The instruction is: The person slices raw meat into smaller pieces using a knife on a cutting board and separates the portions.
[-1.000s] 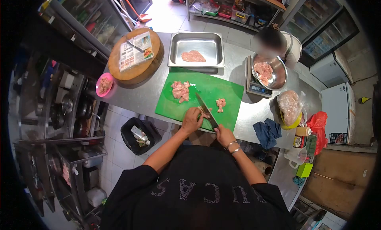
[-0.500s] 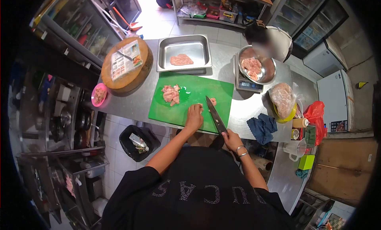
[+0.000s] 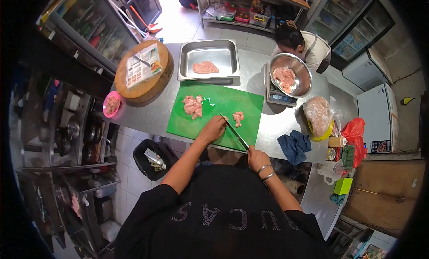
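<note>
Two pale-pink raw-meat piles [image 3: 193, 106] sit on my green rectangular board [image 3: 245, 99]. My right hand [image 3: 258, 159] clenches a long steel knife [image 3: 237, 136], seemingly mid-slicing; my left hand [image 3: 212, 129] curls, hold hidden. Next calls for steady strokes.

A: Knife [image 3: 235, 133]?
B: Moved. Half a second ago, tip at the small meat pile [image 3: 238, 118], right of frame centre; now left of that pile and apart from it, blade seen narrow, no longer broadside.
A: Small meat pile?
B: Partly covered by the blade then; uncovered now.
A: Left hand [image 3: 213, 128]?
B: Shifted slightly left and up; fingertips now just beside the blade.
A: Right hand [image 3: 258, 159]?
B: Slightly further left, lower centre.
A: Tray [image 3: 223, 52], top centre?
B: Further left in frame than one second ago, with the whole view.
</note>
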`<state>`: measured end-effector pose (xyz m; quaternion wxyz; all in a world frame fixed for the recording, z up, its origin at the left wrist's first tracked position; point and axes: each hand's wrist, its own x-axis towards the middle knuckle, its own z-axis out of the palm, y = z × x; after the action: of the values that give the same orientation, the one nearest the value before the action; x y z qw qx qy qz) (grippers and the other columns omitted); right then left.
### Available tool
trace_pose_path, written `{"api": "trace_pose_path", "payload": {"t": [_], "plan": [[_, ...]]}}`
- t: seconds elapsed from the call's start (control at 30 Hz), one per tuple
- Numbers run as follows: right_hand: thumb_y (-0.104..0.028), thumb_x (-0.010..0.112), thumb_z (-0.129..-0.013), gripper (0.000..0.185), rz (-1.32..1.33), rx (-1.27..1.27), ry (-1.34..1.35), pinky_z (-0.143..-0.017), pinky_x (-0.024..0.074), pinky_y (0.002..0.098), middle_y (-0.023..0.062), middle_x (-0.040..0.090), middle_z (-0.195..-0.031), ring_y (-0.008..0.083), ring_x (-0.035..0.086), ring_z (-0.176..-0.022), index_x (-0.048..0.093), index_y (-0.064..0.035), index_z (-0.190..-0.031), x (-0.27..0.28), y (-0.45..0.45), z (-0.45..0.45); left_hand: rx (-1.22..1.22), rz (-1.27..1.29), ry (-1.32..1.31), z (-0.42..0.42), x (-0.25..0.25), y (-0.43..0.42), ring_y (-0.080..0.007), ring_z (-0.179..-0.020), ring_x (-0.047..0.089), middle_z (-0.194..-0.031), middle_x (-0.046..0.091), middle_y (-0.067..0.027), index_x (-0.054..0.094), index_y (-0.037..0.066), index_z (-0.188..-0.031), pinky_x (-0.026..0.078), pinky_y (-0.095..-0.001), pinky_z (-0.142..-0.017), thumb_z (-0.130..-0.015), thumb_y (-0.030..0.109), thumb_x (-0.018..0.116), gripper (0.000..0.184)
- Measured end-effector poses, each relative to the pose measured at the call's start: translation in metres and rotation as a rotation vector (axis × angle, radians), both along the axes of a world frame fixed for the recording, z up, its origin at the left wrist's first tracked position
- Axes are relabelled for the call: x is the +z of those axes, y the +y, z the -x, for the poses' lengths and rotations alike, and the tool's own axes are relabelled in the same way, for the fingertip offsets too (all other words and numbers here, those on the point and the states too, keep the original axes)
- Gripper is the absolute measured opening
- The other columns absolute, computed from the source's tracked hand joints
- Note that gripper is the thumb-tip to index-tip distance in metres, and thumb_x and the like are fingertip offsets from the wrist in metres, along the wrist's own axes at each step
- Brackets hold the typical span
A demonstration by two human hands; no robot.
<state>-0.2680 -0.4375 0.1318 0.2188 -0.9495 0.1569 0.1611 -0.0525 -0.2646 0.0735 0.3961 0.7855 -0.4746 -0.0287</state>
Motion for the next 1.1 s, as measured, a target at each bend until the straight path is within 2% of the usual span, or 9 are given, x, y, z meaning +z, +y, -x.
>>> {"api": "trace_pose_path", "payload": {"t": [0.17, 0.27, 0.37, 0.5, 0.63, 0.8, 0.93, 1.0, 1.1], "plan": [[-0.024, 0.049, -0.102, 0.022, 0.005, 0.065, -0.005, -0.067, 0.0549, 0.0568, 0.0263, 0.068, -0.076, 0.0474, 0.068, -0.073, 0.052, -0.0025, -0.105, 0.003, -0.001, -0.005, 0.024, 0.041, -0.007, 0.000, -0.008, 0.003, -0.0339, -0.097, 0.061, -0.098, 0.062, -0.0138, 0.064, 0.003, -0.097, 0.052, -0.0427, -0.085, -0.080, -0.001, 0.068, 0.018], [-0.023, 0.050, -0.102, 0.021, -0.076, 0.020, -0.064, -0.066, 0.0540, 0.0578, 0.0269, 0.068, -0.076, 0.0484, 0.067, -0.073, 0.051, -0.0028, -0.105, -0.052, 0.008, -0.025, 0.030, 0.056, 0.005, 0.002, -0.016, 0.006, -0.0339, -0.096, 0.062, -0.097, 0.063, -0.0140, 0.065, 0.003, -0.095, 0.052, -0.0425, -0.085, -0.081, 0.000, 0.067, 0.015], [-0.023, 0.050, -0.102, 0.019, -0.083, -0.012, -0.159, -0.066, 0.0529, 0.0590, 0.0275, 0.067, -0.076, 0.0495, 0.066, -0.073, 0.050, -0.0035, -0.105, -0.068, 0.021, -0.043, 0.039, 0.089, 0.010, 0.004, -0.005, 0.007, -0.0338, -0.095, 0.062, -0.096, 0.062, -0.0137, 0.064, 0.003, -0.093, 0.052, -0.0421, -0.084, -0.079, -0.002, 0.069, 0.015], [-0.024, 0.050, -0.102, 0.020, -0.075, -0.036, -0.116, -0.065, 0.0526, 0.0591, 0.0275, 0.067, -0.075, 0.0496, 0.066, -0.073, 0.049, -0.0042, -0.105, -0.032, 0.016, -0.044, 0.156, 0.173, 0.004, 0.011, -0.009, 0.022, -0.0337, -0.093, 0.061, -0.094, 0.061, -0.0136, 0.062, 0.002, -0.091, 0.051, -0.0419, -0.081, -0.078, -0.003, 0.070, 0.017], [-0.025, 0.052, -0.102, 0.021, -0.063, -0.035, -0.085, -0.066, 0.0522, 0.0597, 0.0286, 0.066, -0.074, 0.0505, 0.066, -0.071, 0.050, -0.0044, -0.104, 0.006, 0.015, -0.020, 0.110, 0.169, 0.027, 0.008, -0.017, 0.036, -0.0337, -0.092, 0.060, -0.095, 0.060, -0.0141, 0.062, 0.002, -0.091, 0.051, -0.0425, -0.080, -0.078, -0.004, 0.069, 0.017], [-0.025, 0.053, -0.101, 0.021, -0.055, 0.019, -0.034, -0.067, 0.0528, 0.0594, 0.0296, 0.065, -0.072, 0.0510, 0.066, -0.071, 0.051, -0.0039, -0.103, 0.010, 0.016, -0.007, 0.049, 0.104, 0.002, 0.001, -0.012, 0.032, -0.0327, -0.091, 0.062, -0.096, 0.061, -0.0132, 0.062, 0.003, -0.092, 0.051, -0.0417, -0.080, -0.075, -0.001, 0.072, 0.020], [-0.024, 0.054, -0.101, 0.021, -0.068, 0.038, -0.040, -0.068, 0.0526, 0.0596, 0.0297, 0.065, -0.072, 0.0515, 0.065, -0.071, 0.049, -0.0033, -0.103, -0.011, 0.021, -0.011, 0.045, 0.138, -0.050, -0.001, -0.015, 0.026, -0.0328, -0.093, 0.062, -0.097, 0.061, -0.0133, 0.063, 0.003, -0.093, 0.052, -0.0413, -0.082, -0.075, -0.001, 0.072, 0.021], [-0.023, 0.054, -0.100, 0.021, -0.092, 0.031, -0.068, -0.067, 0.0521, 0.0601, 0.0295, 0.066, -0.073, 0.0517, 0.065, -0.071, 0.049, -0.0032, -0.103, -0.037, 0.029, -0.023, 0.025, 0.077, -0.017, -0.001, -0.018, 0.028, -0.0343, -0.099, 0.062, -0.100, 0.063, -0.0144, 0.064, 0.004, -0.094, 0.052, -0.0423, -0.087, -0.076, 0.001, 0.071, 0.020], [-0.021, 0.050, -0.102, 0.019, -0.089, 0.030, -0.081, -0.070, 0.0533, 0.0579, 0.0295, 0.067, -0.079, 0.0492, 0.067, -0.078, 0.051, -0.0035, -0.107, -0.066, 0.037, -0.053, -0.003, 0.065, -0.007, -0.003, -0.020, 0.030, -0.0350, -0.099, 0.062, -0.102, 0.062, -0.0153, 0.064, 0.003, -0.097, 0.052, -0.0422, -0.087, -0.076, 0.002, 0.072, 0.023]]}}
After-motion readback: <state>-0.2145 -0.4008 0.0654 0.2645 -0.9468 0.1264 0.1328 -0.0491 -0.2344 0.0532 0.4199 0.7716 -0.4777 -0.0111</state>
